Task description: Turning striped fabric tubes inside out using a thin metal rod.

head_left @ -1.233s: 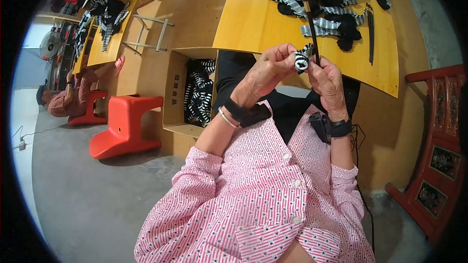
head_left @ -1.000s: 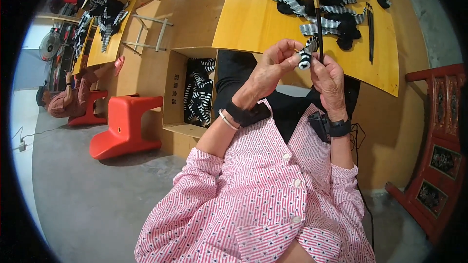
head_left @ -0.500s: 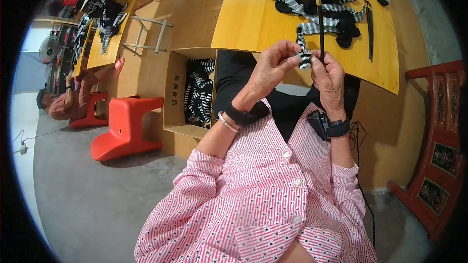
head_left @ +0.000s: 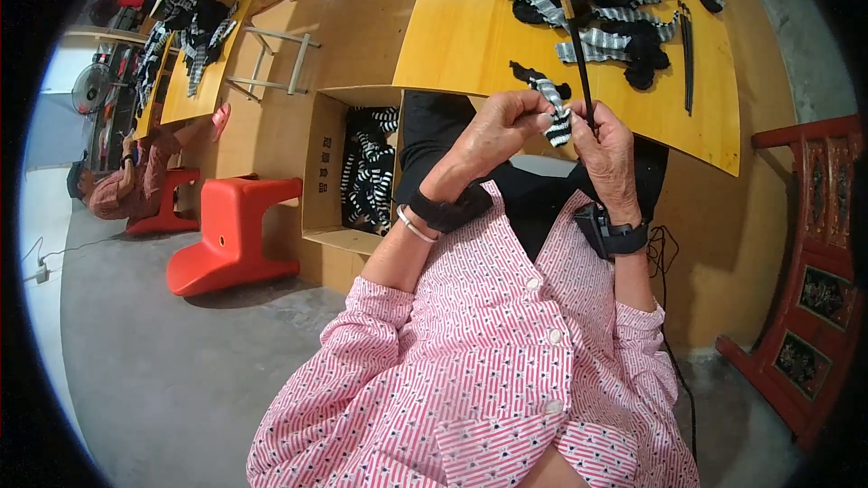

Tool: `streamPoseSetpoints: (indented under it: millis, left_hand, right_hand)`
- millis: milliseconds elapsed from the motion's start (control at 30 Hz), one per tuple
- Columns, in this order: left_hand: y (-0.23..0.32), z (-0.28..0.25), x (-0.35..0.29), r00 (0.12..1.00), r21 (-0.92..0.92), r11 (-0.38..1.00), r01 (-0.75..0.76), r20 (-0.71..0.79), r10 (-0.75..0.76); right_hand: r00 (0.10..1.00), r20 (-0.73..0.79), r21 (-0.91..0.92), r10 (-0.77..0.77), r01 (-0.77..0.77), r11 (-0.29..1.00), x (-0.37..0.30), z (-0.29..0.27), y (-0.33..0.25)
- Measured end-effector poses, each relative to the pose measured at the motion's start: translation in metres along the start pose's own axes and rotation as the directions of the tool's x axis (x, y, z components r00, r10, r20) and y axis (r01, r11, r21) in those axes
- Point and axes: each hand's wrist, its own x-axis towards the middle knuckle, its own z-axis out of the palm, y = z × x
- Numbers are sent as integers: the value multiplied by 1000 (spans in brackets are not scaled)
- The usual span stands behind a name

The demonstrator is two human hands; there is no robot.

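Observation:
Above the near table edge, my left hand is closed, its thumb and finger pinching a small black-and-white striped knitted piece that looks like a sock. The piece's dark end lies back toward the table. Close beside it, my right hand is closed round a thin black stick with a gold band, which points away from me. The right fingertips are at the edge of the striped piece; whether they pinch it too is hard to see. Farther off, a pile of similar grey-striped and black knitted pieces covers the back of the yellow table.
Several thin black sticks lie at the table's right. By my left knee stands an open cardboard box of striped pieces. A red stool is at left, a carved red chair at right. Another person sits far left.
The striped piece has turned: its end now hangs lower between my hands and its dark part lies up to the left. The stick's far end has tilted left.

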Motion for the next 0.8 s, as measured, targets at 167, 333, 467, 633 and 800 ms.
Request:
streamPoseSetpoints:
  millis: [167,333,467,633,800]
  left_hand:
    - [-2,-6,-3,995,-8,1000,25,99,-25]
    - [-2,2,2,989,-318,948,-24,-145,-24]
    - [-3,4,6,986,-256,965,-62,-164,20]
    - [8,11,9,989,-312,950,-12,-143,-35]
    - [12,3,12,983,-469,869,157,-13,-185]
  right_hand:
    - [999,42,71,3,-6,997,0,0,-2]
    - [990,94,182,105,-121,976,1,-1,-4]
    - [980,119,227,157,-181,957,2,1,-12]
    - [997,8,188,81,-81,979,7,7,-4]
    - [998,17,174,59,-61,983,10,6,3]
